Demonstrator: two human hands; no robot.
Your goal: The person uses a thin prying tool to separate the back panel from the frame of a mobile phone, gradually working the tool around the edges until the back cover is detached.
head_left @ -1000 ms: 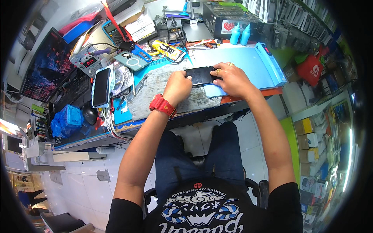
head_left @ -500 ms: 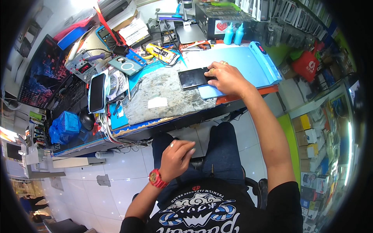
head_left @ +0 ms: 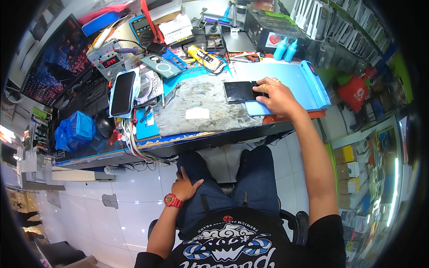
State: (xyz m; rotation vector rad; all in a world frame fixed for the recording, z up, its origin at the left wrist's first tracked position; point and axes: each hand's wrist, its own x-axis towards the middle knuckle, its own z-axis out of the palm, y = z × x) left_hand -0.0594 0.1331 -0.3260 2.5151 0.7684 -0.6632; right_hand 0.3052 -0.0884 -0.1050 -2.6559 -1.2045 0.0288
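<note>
A black smartphone (head_left: 239, 91) lies screen up, its left end on the worn grey work mat (head_left: 178, 120) and its right end on the light blue heating pad (head_left: 268, 69). My right hand (head_left: 279, 99) grips the phone's right end, with the fingertips on its top face and the thumb at the near side. My left hand (head_left: 187, 186) rests on my left thigh, fingers stretched and apart, holding nothing. A white paper scrap (head_left: 197, 113) lies on the grey mat, left of the phone and closer to me.
Left of the mat are another phone (head_left: 123, 93), a grey-green phone case (head_left: 161, 66), a power supply (head_left: 107, 60) and a blue plastic bag (head_left: 73, 131). Behind stand a yellow tube (head_left: 205, 59) and two blue bottles (head_left: 286, 49). Cables (head_left: 132, 143) hang over the front edge.
My left hand has come down from above my lap onto my left thigh, and its curled fingers have spread. My right hand stays on the phone. The whole view has shifted slightly.
</note>
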